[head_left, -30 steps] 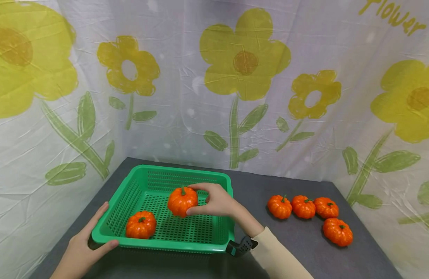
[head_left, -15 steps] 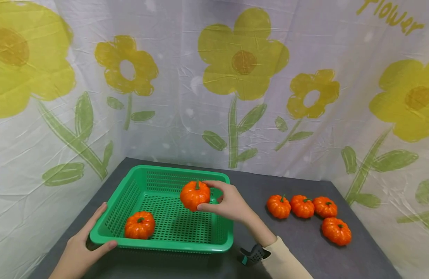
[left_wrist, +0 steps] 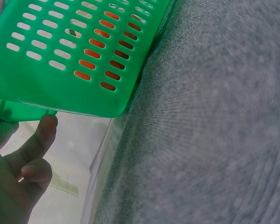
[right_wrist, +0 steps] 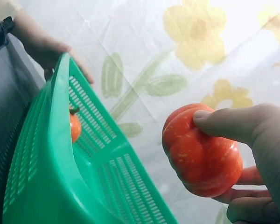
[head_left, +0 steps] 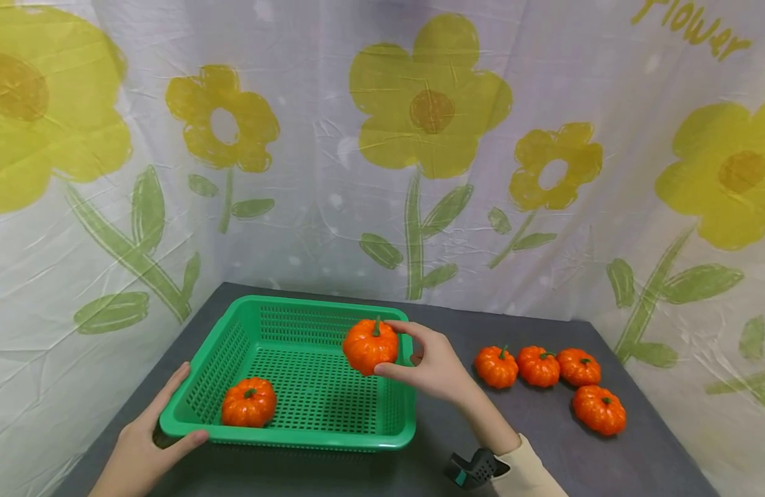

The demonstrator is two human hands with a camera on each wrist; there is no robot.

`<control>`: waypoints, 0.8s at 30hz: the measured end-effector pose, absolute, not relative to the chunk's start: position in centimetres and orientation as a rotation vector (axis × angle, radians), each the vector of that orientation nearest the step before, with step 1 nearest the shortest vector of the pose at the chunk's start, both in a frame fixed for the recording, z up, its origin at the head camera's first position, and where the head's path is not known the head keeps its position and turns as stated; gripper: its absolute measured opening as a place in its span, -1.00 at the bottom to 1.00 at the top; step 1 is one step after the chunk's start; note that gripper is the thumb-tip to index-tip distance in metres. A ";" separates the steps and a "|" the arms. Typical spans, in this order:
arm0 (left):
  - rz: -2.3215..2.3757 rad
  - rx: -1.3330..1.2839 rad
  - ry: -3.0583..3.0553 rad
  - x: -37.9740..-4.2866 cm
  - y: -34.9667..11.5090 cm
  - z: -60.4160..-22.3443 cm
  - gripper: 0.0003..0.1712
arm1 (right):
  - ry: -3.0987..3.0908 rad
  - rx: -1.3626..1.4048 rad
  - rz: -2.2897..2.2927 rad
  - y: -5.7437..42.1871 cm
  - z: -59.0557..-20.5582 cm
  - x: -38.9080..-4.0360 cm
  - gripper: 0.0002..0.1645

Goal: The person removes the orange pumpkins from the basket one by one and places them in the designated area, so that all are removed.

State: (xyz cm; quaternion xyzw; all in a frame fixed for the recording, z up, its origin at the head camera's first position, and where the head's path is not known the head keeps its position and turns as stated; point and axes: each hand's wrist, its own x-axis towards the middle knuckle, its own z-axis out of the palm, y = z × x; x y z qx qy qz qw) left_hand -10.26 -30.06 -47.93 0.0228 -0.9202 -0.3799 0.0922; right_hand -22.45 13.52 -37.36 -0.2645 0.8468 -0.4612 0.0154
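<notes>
My right hand [head_left: 435, 362] pinches a small orange pumpkin [head_left: 369, 346] between thumb and fingers, its green stem pointing up. It is held over the right part of a green perforated basket [head_left: 295, 436]. The right wrist view shows the thumb pressed on the held pumpkin [right_wrist: 203, 156], with fingers behind it. My left hand [head_left: 143, 438] grips the basket's near left corner, thumb over the front rim. From the left wrist, curled fingers [left_wrist: 35, 142] appear just under the basket rim. Another pumpkin [head_left: 248, 402] sits inside, in the near left corner.
On the dark table [head_left: 444, 428] right of the basket, several more pumpkins stand close together, one pumpkin [head_left: 598, 410] nearer than the rest. A white curtain [head_left: 320, 172] printed with yellow flowers rises behind and at both sides.
My right hand has carried its pumpkin rightward, from above the basket's middle to above its right part. The left hand and the pumpkin in the corner have stayed put.
</notes>
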 end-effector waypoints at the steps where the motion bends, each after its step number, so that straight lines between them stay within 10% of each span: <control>1: -1.127 0.066 -2.730 -10.3 -30.1 -48.0 0.23 | 2.642 -0.803 -1.440 13.8 -37.4 -22.3 -0.16; 24: -1.135 0.054 -2.725 -10.4 -30.1 -48.0 0.23 | 2.831 -0.671 -1.488 20.4 -37.9 -21.3 -0.14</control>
